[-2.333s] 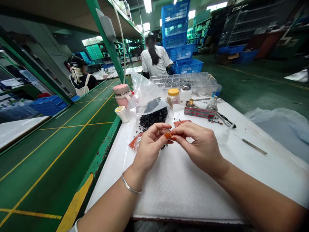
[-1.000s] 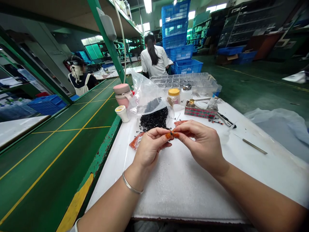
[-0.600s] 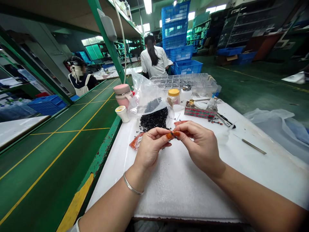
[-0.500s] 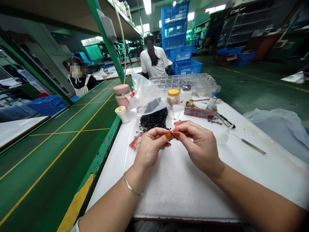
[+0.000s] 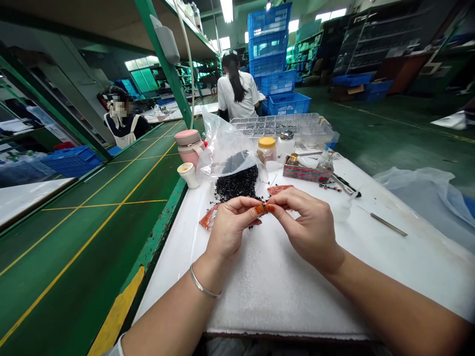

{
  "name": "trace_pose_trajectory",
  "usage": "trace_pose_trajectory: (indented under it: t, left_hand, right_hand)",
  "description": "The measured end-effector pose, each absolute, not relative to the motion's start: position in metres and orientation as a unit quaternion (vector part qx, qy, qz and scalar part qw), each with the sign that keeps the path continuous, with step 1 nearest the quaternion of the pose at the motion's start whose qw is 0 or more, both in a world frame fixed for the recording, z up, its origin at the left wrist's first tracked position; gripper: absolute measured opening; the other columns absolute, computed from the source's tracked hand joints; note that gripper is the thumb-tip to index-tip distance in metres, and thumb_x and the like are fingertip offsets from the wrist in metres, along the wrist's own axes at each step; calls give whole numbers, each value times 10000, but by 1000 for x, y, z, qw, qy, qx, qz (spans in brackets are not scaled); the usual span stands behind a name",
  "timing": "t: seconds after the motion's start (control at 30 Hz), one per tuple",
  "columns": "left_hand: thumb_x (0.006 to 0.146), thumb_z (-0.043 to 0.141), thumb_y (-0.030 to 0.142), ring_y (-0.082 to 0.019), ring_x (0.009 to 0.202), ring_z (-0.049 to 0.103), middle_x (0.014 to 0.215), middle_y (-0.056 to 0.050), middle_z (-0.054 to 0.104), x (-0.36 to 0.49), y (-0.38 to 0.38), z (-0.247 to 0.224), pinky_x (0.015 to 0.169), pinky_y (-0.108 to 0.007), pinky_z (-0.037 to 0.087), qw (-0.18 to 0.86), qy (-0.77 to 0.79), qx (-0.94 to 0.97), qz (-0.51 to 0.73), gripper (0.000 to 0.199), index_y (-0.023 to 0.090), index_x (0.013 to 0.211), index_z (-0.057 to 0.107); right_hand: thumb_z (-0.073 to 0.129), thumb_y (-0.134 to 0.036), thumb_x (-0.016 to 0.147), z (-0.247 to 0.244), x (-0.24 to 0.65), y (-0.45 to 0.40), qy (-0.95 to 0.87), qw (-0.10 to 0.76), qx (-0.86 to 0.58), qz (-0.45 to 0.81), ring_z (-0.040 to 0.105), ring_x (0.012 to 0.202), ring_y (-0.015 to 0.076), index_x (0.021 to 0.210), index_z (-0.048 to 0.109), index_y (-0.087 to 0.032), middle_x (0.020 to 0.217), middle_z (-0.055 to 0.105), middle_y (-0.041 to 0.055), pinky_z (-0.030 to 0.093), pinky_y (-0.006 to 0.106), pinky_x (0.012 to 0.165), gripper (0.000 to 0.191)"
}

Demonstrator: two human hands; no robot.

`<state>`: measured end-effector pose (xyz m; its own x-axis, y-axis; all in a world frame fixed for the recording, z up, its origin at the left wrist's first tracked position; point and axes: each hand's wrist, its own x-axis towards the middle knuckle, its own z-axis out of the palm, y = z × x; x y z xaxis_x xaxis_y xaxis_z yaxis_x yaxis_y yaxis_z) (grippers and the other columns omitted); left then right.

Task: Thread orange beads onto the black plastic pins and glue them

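Above the white tabletop [image 5: 282, 291], my left hand [image 5: 232, 225] and my right hand [image 5: 309, 225] meet fingertip to fingertip. Both are closed in a pinch around a tiny black part [image 5: 264, 204], mostly covered by the fingers, so its exact kind does not show. Just beyond them lies a heap of small black pieces with thin stems [image 5: 237, 184], spilling from a clear plastic bag [image 5: 226, 138]. A bag of small orange pieces [image 5: 208, 217] rests beside my left hand; a second orange bag [image 5: 279, 189] lies behind my right fingers.
Left of the table runs a green conveyor belt [image 5: 92, 237]. A pink cup [image 5: 188, 143], a yellow-lidded jar [image 5: 266, 148], a patterned box [image 5: 306, 172] and a clear compartment tray [image 5: 308, 129] stand at the back. A thin needle-like tool [image 5: 389, 224] lies right. Two people sit farther off.
My right fingertips have shifted very slightly at the pinch, and the small part between the hands has turned a little. The person at the left has raised their head slightly.
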<state>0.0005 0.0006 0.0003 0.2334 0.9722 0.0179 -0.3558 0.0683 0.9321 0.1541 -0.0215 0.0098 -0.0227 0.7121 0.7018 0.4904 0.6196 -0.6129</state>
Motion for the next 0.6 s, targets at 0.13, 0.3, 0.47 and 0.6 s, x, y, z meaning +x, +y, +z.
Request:
trace_pose_trajectory:
  t: [0.13,0.3,0.47,0.6]
  left_hand:
    - [678,826,251,-117,704,641,776,-32,730,0,0,1,634,-219,510,640,347,451,517,154,162,772,742]
    - [692,819,254,-111,718,646,771,-24,726,-1,1,1,647,-210,515,673,332,421,509,146,171,784,742]
    - [709,807,248,-102,730,641,791,-29,730,-1,1,1,645,-192,505,684,327,423,497,136,169,801,746]
    - [682,822,254,-108,715,635,783,-35,728,0,0,2,647,-207,504,669,344,427,502,158,158,784,747]
  right_hand:
    - [607,-138,865,10,153,-22,-707,552,-430,102,615,742,167,787,670,-206,737,650,17,488,308,688,121]
    - [651,-145,842,11,156,-20,-706,555,-428,100,630,756,161,832,685,-202,808,686,25,498,302,681,67]
    - [660,-141,843,11,158,-17,-710,563,-411,100,656,833,176,888,716,-208,872,721,36,513,317,716,98]
    - [659,-135,844,11,158,-18,-709,571,-400,104,675,874,195,851,727,-221,837,729,27,522,332,726,110]
